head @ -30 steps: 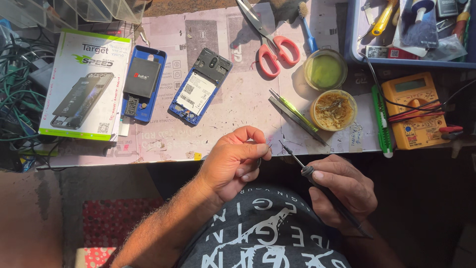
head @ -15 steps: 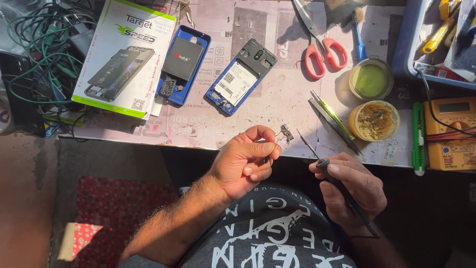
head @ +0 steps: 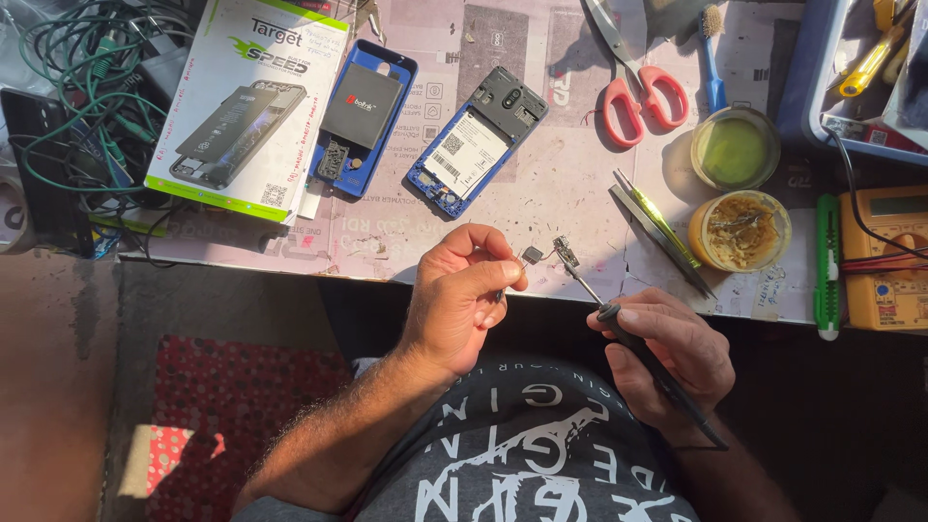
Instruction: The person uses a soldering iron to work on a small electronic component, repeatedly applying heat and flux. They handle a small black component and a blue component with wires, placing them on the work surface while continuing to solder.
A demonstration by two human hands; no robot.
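Note:
My left hand (head: 462,295) pinches a tiny dark electronic part (head: 532,255) with thin wires, held just off the table's front edge. My right hand (head: 672,353) grips a slim black tool (head: 638,348) like a pen; its metal tip touches a small component (head: 565,253) beside that part. On the table above lie an opened blue phone (head: 474,145) showing a white label, and a blue back cover (head: 365,116) with a black battery in it.
A white and green battery box (head: 246,101) lies at the left beside tangled green cables (head: 77,87). Red scissors (head: 633,82), tweezers (head: 662,232), two round flux tins (head: 739,230), a yellow multimeter (head: 884,256) and a blue tray (head: 822,68) crowd the right.
The view has shifted, so the table sits further right in the picture. My two hands have come closer together, and the tool tip now meets the small component by my left fingers.

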